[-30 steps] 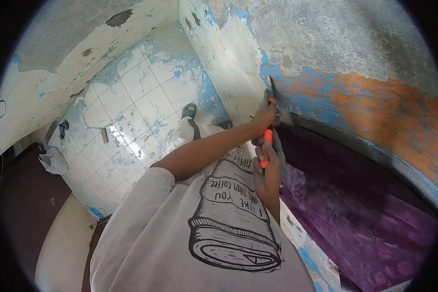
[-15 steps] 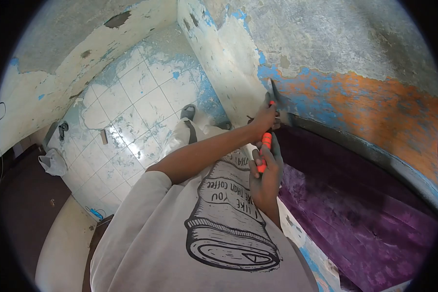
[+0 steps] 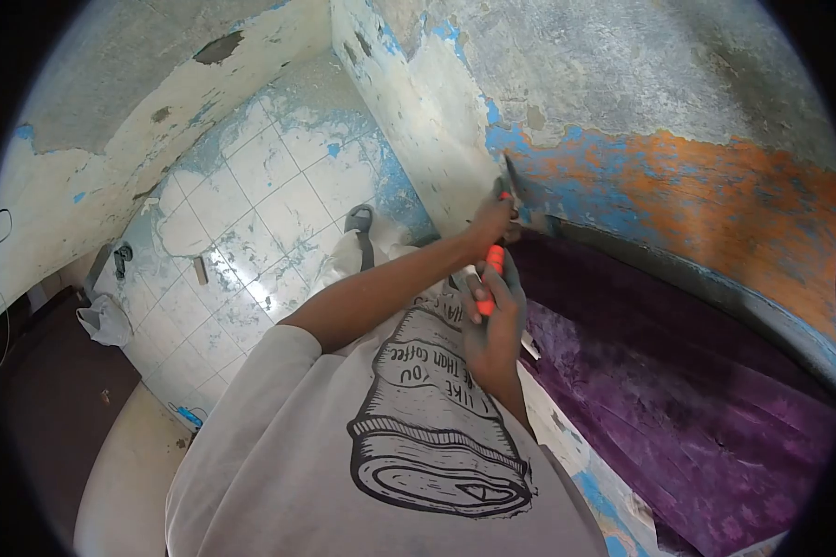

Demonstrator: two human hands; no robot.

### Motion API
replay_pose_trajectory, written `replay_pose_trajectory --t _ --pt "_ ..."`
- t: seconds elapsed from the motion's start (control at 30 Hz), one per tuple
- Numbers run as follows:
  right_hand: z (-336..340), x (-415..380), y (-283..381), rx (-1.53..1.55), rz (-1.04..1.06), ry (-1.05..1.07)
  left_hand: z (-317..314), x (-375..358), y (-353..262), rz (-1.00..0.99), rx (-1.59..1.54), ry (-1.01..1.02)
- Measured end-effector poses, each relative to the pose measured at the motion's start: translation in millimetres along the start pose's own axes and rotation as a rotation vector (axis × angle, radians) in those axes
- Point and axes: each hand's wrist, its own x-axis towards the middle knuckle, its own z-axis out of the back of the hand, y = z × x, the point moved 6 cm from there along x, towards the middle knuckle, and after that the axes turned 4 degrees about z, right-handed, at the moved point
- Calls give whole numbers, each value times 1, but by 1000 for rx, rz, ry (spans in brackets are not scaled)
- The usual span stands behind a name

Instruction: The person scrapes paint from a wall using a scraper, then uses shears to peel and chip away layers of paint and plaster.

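A scraper with an orange and black handle [image 3: 494, 261] is held in both hands. My left hand [image 3: 492, 220] is closed around its front part, close to the dark blade [image 3: 513, 176]. Lower down, my right hand [image 3: 498, 320] wraps round the orange rear part of the handle. The blade is at the left end of the blue and orange patch of old paint on the wall [image 3: 659, 186]. Its exact contact with the wall is hard to make out.
Purple cloth [image 3: 678, 399] lies below the wall ledge [image 3: 697, 277] at right. Paint-marked tiles [image 3: 260, 200] cover the floor at left, with a small block [image 3: 201, 270] on them. A white plastic bag [image 3: 107, 321] and a blue object [image 3: 189, 415] are farther left.
Both hands and the scraper have shifted slightly left in view, and the blade sits a little lower. The camera view has also moved slightly. Both hands keep their hold.
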Motion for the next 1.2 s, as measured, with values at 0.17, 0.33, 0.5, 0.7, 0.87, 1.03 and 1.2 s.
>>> replay_pose_trajectory --t 0.17,0.33,0.5,0.7,0.87,1.03,1.2 --pt "8 -6 7 -3 56 -44 -22 -20 0 -29 42 18" --pt "-1 -6 2 36 27 -45 -14 -18 -3 -34 20 16" --pt "4 -7 7 -64 49 -70 -19 -19 -2 -28 51 -2" --pt "7 -23 14 -19 80 -68 -35 -40 5 -76 74 -26" --pt "17 6 -5 -13 42 -56 2 2 4 -25 63 -29" --pt "11 -30 22 -18 75 -26 -41 -34 15 -18 -5 34" --pt "26 3 4 67 32 -31 -18 -13 0 -83 60 -46"
